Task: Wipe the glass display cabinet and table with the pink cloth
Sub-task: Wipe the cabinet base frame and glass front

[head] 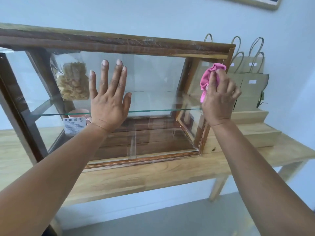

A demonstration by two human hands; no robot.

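A wood-framed glass display cabinet (pixel 119 43) stands on a pale wooden table (pixel 153 172), and everything here is placed against that cabinet. The left hand (pixel 109 101) lies flat on the cabinet's front pane, near its middle, fingers spread and pointing up, palm to the glass, its grip fully open and holding nothing; the forearm reaches up to it from the lower left. The right hand (pixel 219 99) is at the cabinet's right end, by the upright corner post, with the wrist bent slightly and the fingers curled in a closed grip around a crumpled pink cloth (pixel 210 77). The cloth bunches out above and to the left of the fingers and presses against the right end of the cabinet's glass, just under the top rail. Inside the cabinet, at its left, a clear bag of pale dried snacks (pixel 73 80) hangs above the glass shelf (pixel 153 111), and a pink mug (pixel 77 114) sits below it. Brown paper bags with twine handles (pixel 250 86) stand just beyond the cabinet's right end.
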